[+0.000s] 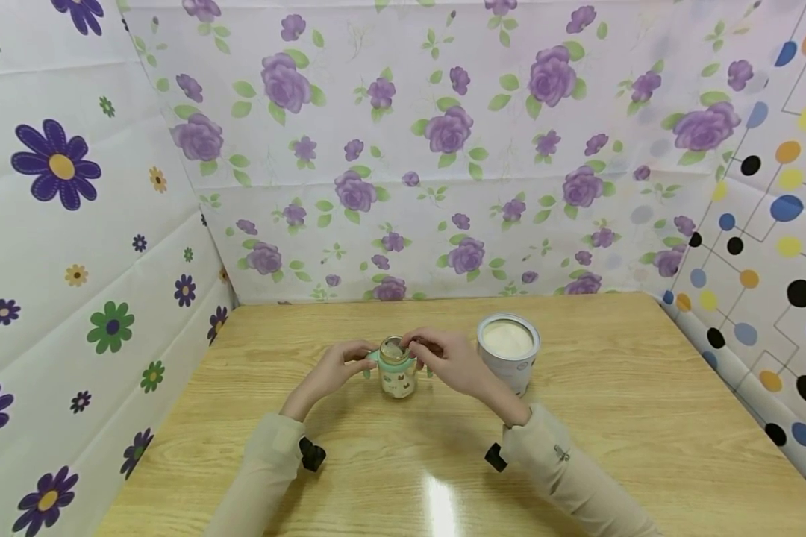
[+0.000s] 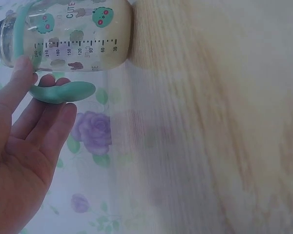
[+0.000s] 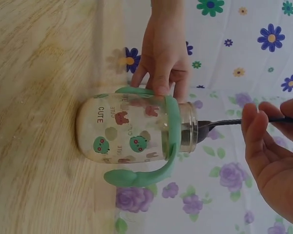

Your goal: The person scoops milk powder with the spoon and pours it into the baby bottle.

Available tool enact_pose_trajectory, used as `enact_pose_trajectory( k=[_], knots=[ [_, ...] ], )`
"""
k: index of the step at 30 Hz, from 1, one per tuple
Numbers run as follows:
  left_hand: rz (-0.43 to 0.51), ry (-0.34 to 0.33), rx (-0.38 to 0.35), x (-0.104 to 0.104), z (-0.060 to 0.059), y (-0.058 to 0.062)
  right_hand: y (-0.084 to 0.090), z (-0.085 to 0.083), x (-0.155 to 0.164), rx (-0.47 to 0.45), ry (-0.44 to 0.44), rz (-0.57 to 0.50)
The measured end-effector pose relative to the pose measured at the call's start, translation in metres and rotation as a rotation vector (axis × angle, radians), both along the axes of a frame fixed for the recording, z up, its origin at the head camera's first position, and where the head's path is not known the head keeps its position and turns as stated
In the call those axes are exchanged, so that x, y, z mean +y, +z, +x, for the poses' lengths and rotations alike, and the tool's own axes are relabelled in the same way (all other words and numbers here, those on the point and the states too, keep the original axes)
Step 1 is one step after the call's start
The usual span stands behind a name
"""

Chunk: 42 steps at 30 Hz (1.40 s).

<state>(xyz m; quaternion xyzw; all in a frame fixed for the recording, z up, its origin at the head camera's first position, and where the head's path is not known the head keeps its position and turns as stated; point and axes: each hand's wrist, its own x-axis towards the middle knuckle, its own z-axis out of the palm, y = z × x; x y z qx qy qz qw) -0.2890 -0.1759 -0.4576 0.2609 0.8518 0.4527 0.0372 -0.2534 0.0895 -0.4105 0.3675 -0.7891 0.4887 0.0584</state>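
A clear baby bottle (image 1: 398,383) with printed animal faces and a green two-handled collar stands upright on the table, its mouth uncapped. My left hand (image 1: 330,373) grips one green handle (image 2: 63,92), thumb up by the collar and fingers beneath. Pale cream powder shows low inside the bottle in the left wrist view. Over the mouth, my right hand (image 1: 453,363) pinches the dark handle of a spoon (image 3: 227,123). The spoon's bowl is inside the bottle neck in the right wrist view. The second green handle (image 3: 136,176) hangs free on the right-hand side.
An open tin (image 1: 513,371) of cream-coloured powder stands right of the bottle, just beyond my right wrist. The wooden table (image 1: 645,418) meets a purple-flowered cloth wall (image 1: 389,179) at the back, with patterned cloths on both sides.
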Motion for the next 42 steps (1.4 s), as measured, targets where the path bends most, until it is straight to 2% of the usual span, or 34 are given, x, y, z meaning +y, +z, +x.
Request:
enact_pose_trajectory(
  k=[5, 6, 10, 17, 20, 25, 30, 36, 42],
  knots=[
    [-0.002, -0.006, -0.021, 0.006, 0.016, 0.023, 0.002, 0.002, 0.001, 0.068, 0.064, 0.079],
    [-0.005, -0.008, -0.018, 0.005, 0.016, 0.024, 0.003, 0.003, 0.001, 0.072, 0.072, 0.087],
    [-0.010, -0.011, -0.012, 0.005, 0.015, 0.023, 0.003, 0.004, 0.005, 0.013, 0.079, 0.093],
    [-0.004, 0.008, 0.006, 0.001, -0.005, -0.004, 0.001, -0.001, 0.012, -0.110, 0.037, 0.009],
    [0.003, 0.006, 0.009, 0.000, -0.007, -0.006, 0.001, -0.003, 0.014, -0.139, 0.019, -0.026],
    [-0.006, 0.006, -0.001, -0.001, -0.007, -0.005, -0.001, -0.005, 0.016, -0.176, 0.014, -0.097],
    [-0.011, 0.007, -0.008, -0.001, -0.006, -0.005, 0.000, -0.005, 0.019, -0.232, 0.014, -0.235],
    [-0.001, 0.028, -0.012, 0.001, -0.005, -0.005, 0.002, -0.007, 0.020, -0.208, 0.024, -0.329],
    [-0.008, 0.015, -0.016, 0.005, 0.010, 0.015, 0.001, -0.008, 0.021, -0.207, 0.032, -0.355]
  ],
)
